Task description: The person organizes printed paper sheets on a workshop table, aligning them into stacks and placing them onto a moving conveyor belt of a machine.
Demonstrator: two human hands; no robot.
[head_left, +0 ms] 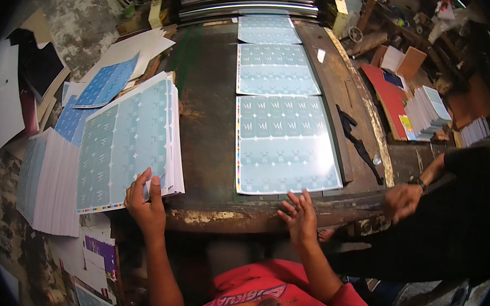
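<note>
My left hand [147, 205] rests at the near right corner of a tall stack of pale blue-green printed sheets [127, 137], thumb and fingers stretched out over the top sheet. Just off the near edge of a printed sheet [283, 150] on the dark table [204, 114], my right hand [302, 219] is raised with its fingers spread and holds nothing. Beyond that sheet lie a second sheet [278, 68] and a third sheet [267, 29], in a line that runs to the metal rollers [246, 7] at the far end.
Another sheet pile [58, 189] stands at the left, below darker blue sheets [108, 83]. A black strap [359, 144] lies right of the line. Another person's hand [402, 200] is near the table's right front edge. Further right is a stack of printed sheets [429, 114] beside a red board [381, 98].
</note>
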